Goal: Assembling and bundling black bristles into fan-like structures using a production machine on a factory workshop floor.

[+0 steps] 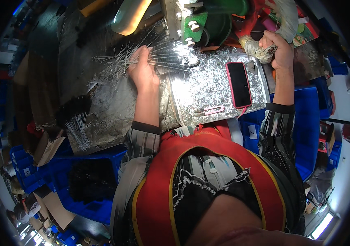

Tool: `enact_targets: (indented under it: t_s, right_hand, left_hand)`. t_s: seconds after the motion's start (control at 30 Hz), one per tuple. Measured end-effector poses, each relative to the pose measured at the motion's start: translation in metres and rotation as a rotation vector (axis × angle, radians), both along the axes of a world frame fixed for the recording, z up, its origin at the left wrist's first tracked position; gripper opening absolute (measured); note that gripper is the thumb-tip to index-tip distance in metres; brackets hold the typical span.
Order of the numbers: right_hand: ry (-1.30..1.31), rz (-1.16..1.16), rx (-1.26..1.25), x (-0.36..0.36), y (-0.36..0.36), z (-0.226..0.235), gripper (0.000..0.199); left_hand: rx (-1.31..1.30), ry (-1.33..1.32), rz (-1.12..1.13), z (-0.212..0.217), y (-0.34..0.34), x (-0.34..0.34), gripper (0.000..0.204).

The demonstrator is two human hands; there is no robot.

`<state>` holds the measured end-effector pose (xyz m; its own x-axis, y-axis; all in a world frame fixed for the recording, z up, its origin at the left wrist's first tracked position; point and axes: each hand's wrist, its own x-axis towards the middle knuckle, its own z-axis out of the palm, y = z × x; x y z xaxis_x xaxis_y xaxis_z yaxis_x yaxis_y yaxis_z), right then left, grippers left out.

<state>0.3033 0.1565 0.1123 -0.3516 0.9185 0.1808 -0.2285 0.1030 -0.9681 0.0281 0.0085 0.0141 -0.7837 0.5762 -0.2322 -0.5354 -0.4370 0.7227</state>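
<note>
My left hand (144, 78) is closed round a loose bunch of thin metal wires (113, 62). The wires stick out on both sides of the fingers. Their right-hand ends fan out over a bright metal part below the green machine (199, 25). My right hand (282, 52) is wrapped round a handle bound in pale, worn cloth (253, 48), to the right of the machine. Between the two forearms, a phone with a pink case (238, 85) and a small pink-handled tool (214, 110) lie on a silvery, foil-like surface (197, 92).
A lit lamp (130, 17) hangs over the bench at the top. Black bristle bundles with wire stems (78, 130) lie at the bench's left edge. Blue bins (306, 131) stand at the right, and another blue bin (91, 215) at lower left holds black bristles.
</note>
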Motion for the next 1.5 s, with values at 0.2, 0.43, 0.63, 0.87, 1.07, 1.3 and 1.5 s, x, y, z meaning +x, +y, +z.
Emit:
enact_targets:
  t_s: [0.2, 0.43, 0.63, 0.87, 1.07, 1.3, 1.5]
  right_hand:
    - [-0.159, -0.108, -0.075, 0.002, -0.004, 0.012, 0.032]
    - [-0.012, -0.155, 0.091, -0.016, -0.012, -0.008, 0.028]
    - [0.063, -0.101, 0.253, -0.005, -0.001, -0.042, 0.021]
    - [0.013, -0.044, 0.016, -0.003, -0.002, -0.004, 0.019]
    - [-0.055, -0.057, -0.069, 0.007, 0.005, 0.004, 0.02]
    - [0.114, -0.158, 0.241, -0.007, -0.006, -0.026, 0.017]
    - [0.165, 0.015, 0.196, -0.001, 0.005, -0.039, 0.014]
  left_hand:
    - [0.038, -0.026, 0.019, -0.002, 0.003, -0.001, 0.013]
    - [0.026, -0.031, 0.038, -0.003, -0.001, -0.004, 0.013]
    - [-0.054, 0.032, -0.031, 0.001, 0.005, 0.0, 0.015]
    - [-0.035, 0.06, 0.026, -0.002, 0.01, -0.002, 0.013]
    - [-0.006, 0.047, 0.026, -0.003, 0.013, 0.0, 0.013]
    - [-0.013, 0.045, 0.031, -0.004, 0.013, 0.0, 0.015]
    - [0.062, 0.023, 0.021, -0.01, 0.016, -0.001, 0.018]
